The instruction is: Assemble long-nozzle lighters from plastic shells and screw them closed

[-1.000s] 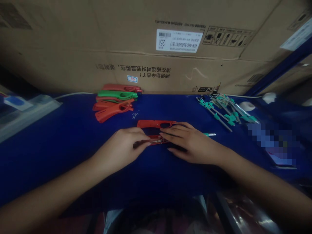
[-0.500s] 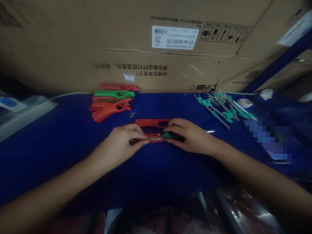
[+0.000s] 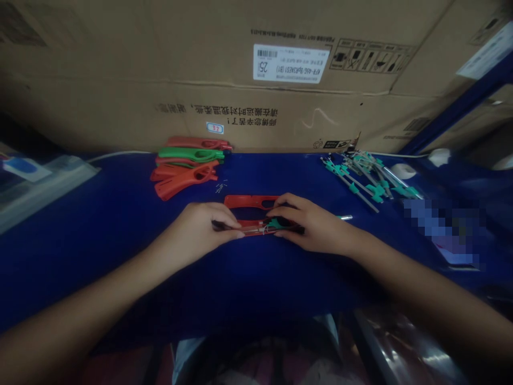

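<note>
Both my hands grip one red lighter handle half (image 3: 251,231) low over the blue table, its inner side facing me. My left hand (image 3: 204,223) pinches its left end between thumb and fingers. At the right end, my right hand (image 3: 306,220) is closed around it, close to a green plastic part (image 3: 276,223) that sits inside the shell. Thin wires and a pale slim piece lie along the inside; finer detail is too small to make out. Just behind lies a second red handle half (image 3: 246,201), with my right fingertips covering its right end. A metal tube tip (image 3: 345,217) shows beyond my right hand.
At the back left is a pile of red and green handle shells (image 3: 186,160), with tiny pins (image 3: 220,186) beside it. Metal rods with green parts (image 3: 360,174) lie at the back right. Behind the blue table (image 3: 120,230) stands a large cardboard box (image 3: 224,59).
My left fingers have shifted slightly at the handle's left end. My right hand and the parts have barely moved; the whole view has shifted a little.
</note>
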{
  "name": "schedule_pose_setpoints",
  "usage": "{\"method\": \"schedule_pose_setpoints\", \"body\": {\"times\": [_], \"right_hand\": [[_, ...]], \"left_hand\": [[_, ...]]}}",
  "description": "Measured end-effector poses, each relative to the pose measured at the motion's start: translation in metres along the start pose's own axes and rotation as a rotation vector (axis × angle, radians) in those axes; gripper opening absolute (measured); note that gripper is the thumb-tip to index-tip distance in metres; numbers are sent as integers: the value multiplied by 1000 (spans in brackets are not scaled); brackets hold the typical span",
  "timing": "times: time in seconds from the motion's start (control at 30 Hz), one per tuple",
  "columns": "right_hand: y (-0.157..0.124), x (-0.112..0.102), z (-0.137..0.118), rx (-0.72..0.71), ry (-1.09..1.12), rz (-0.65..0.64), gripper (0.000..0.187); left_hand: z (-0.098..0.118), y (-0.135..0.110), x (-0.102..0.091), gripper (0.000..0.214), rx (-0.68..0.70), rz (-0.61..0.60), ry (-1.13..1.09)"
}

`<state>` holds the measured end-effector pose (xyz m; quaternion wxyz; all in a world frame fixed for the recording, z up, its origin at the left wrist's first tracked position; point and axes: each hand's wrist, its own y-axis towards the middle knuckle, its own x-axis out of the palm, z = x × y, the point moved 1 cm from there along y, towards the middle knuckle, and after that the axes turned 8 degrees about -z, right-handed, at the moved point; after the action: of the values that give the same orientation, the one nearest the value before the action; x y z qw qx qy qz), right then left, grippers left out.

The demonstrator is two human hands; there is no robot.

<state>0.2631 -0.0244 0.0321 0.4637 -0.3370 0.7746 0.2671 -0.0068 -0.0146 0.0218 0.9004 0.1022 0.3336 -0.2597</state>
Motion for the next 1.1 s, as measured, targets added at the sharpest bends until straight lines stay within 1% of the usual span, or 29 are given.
{"method": "schedule_pose_setpoints", "body": {"times": [0.17, 0.37, 0.53, 0.63, 0.77, 0.93, 1.03, 1.1], "right_hand": [[-1, -1, 1, 1, -5, 0, 36], [-1, -1, 3, -11, -11, 3, 34], [-1, 0, 5, -7, -7, -14, 32], [-2, 1, 6, -16, -63, -15, 36], [-3, -1, 3, -44, -181, -4, 44], [-6, -7, -7, -99, -242, -108, 46], [-7, -6, -10, -101, -297, -170, 50], [-8, -5, -12, -91, -333, -190, 52]], "left_hand": [[0, 2, -3, 14, 11, -41, -14], [4, 1, 1, 14, 38, 16, 19], [1, 2, 6, 16, 4, 37, -57], [3, 2, 6, 17, 3, 38, -38], [8, 2, 5, 22, 9, 71, -3], [9, 1, 5, 15, 112, 56, 68], [8, 1, 6, 13, 125, 59, 62], [8, 1, 7, 13, 122, 72, 55]]}}
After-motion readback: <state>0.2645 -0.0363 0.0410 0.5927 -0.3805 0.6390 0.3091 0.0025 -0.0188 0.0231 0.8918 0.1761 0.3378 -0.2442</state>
